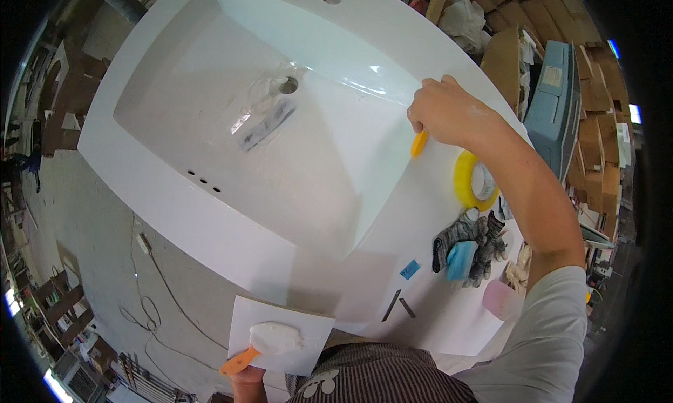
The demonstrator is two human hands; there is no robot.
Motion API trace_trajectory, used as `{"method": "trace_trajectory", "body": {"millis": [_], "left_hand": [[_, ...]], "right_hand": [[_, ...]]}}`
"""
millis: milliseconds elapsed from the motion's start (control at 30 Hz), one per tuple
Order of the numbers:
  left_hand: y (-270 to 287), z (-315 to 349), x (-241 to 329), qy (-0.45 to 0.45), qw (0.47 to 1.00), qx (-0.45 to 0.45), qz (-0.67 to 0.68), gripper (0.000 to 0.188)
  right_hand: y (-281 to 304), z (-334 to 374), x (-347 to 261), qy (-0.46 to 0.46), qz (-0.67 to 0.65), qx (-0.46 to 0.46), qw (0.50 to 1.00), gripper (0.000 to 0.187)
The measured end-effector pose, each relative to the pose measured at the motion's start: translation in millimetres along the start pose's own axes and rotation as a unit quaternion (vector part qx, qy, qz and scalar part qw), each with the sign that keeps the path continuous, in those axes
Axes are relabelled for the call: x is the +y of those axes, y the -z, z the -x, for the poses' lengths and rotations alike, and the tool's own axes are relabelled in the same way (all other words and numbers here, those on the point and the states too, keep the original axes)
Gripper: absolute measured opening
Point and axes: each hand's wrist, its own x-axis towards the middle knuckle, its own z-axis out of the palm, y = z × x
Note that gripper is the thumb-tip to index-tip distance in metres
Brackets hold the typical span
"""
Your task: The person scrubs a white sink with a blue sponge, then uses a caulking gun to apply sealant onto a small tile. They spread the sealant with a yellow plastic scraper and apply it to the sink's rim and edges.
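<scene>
A large white washbasin (231, 227) with a drain hole lies in front of me. My right hand (449, 112) is closed around a tool with a yellow handle (419, 144), at the basin's right inner rim; its working end is hidden under my fingers. Low in the view, my left hand (247, 376) grips a square white board (308, 357) from beneath. White paste (280, 338) sits on that board. A putty knife with an orange handle (240, 361) rests with its blade in the paste, its handle over my left hand.
On the right ledge lie a yellow tape roll (463, 182), grey gloves (487, 245), a blue cloth (460, 260), a small blue piece (410, 269), two dark strips (391, 305) and a pink container (501, 299). Cardboard (501, 66) stands beyond. A cable (168, 284) trails across the floor.
</scene>
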Motion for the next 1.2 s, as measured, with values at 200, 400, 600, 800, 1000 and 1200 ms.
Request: {"method": "trace_trajectory", "body": {"millis": [200, 400, 600, 800, 1000, 1200], "left_hand": [[-24.0, -7.4, 2.9, -0.030, 0.998, 0.018, -0.055, 0.062], [-49.3, -7.1, 9.3, -0.018, 0.996, -0.009, -0.091, 0.070], [-103.5, -36.2, 6.6, 0.018, 0.996, -0.030, -0.083, 0.082], [-182.2, -77.0, 2.7, 0.004, 0.994, -0.071, -0.084, 0.074], [-224.6, -124.9, 16.4, 0.026, 0.990, -0.121, -0.071, 0.065], [-243.3, -158.8, 46.3, 0.067, 0.987, -0.124, -0.080, 0.049]], "right_hand": [[5.7, -1.5, 17.3, -0.010, 0.049, 0.061, 0.997, 0.017], [10.8, 61.8, 31.5, 0.024, -0.252, 0.419, 0.872, 0.013], [-31.7, 127.0, 13.4, 0.078, -0.373, 0.298, 0.875, 0.019], [-24.2, 166.4, -18.0, 0.111, -0.457, 0.164, 0.867, 0.021], [-8.0, 162.3, -31.0, 0.111, -0.422, 0.219, 0.873, 0.024], [15.6, 131.4, -42.0, 0.083, -0.413, 0.219, 0.880, 0.026]]}}
